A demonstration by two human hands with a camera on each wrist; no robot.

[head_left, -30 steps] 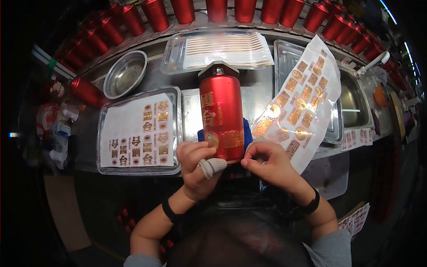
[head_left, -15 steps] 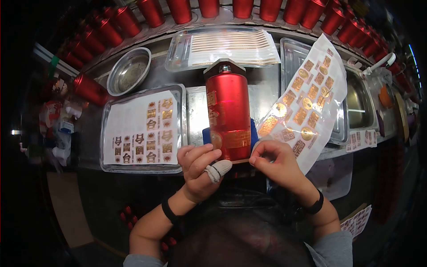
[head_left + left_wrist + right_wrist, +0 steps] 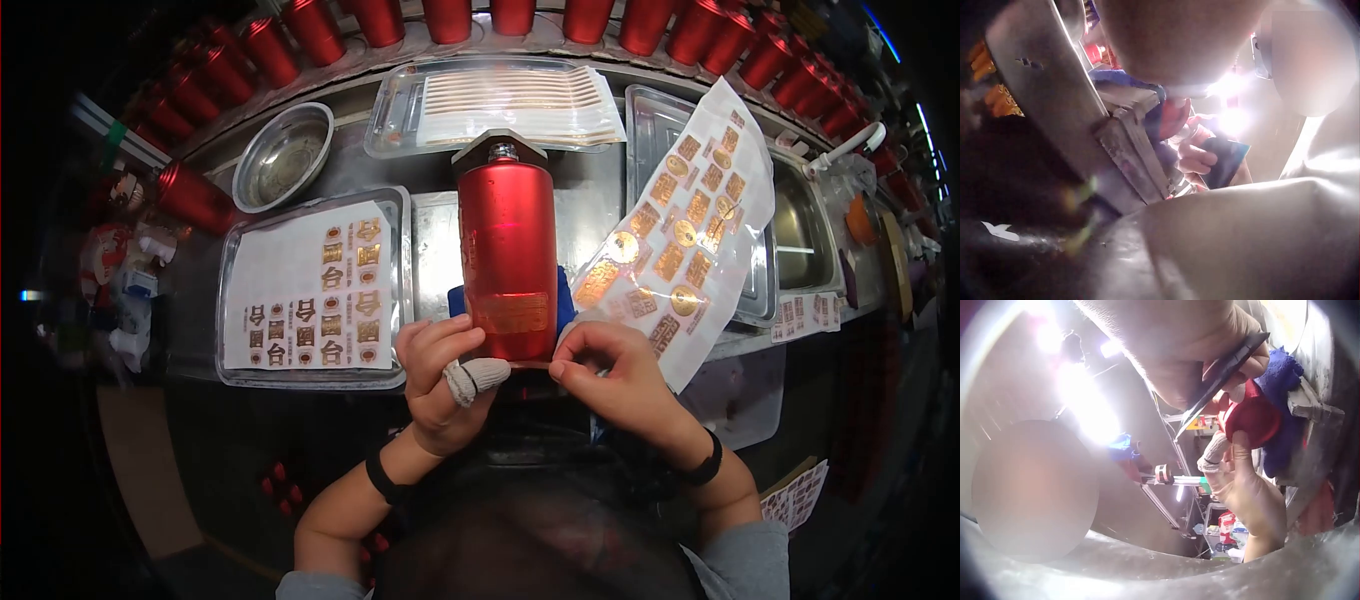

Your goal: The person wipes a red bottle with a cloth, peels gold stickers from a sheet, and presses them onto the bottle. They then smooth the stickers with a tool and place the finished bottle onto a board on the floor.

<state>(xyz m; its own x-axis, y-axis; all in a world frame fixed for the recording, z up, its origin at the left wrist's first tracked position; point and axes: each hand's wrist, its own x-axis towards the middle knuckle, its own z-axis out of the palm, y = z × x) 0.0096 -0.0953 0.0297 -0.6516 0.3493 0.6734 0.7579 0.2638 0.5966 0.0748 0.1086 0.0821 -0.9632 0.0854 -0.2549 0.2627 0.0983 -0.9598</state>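
A red metallic bottle (image 3: 507, 240) lies with its neck in a dark angular holder (image 3: 530, 152) and its base toward me, over a blue cloth (image 3: 565, 305). A rectangular gold sticker (image 3: 510, 312) shows near the base. My left hand (image 3: 445, 375) grips the base end from the left, thumb against the bottom in the right wrist view; one finger wears a pale finger cot (image 3: 476, 380). At the right of the base is my right hand (image 3: 615, 375), fingertips by the bottom rim. It pinches a thin dark flat card (image 3: 1225, 162), hidden in the head view.
Left stands a tray (image 3: 400, 290) with a sheet of gold character stickers (image 3: 330, 300); behind it, a metal bowl (image 3: 285, 157). A sticker sheet (image 3: 690, 220) lies right, near a sink (image 3: 805, 230). A back tray (image 3: 395, 110) holds strips. Red bottles (image 3: 513, 15) line the rear.
The bottle has turned about its long axis: the gold characters and round emblem have rolled out of sight to the left. Both hands stay at the base.
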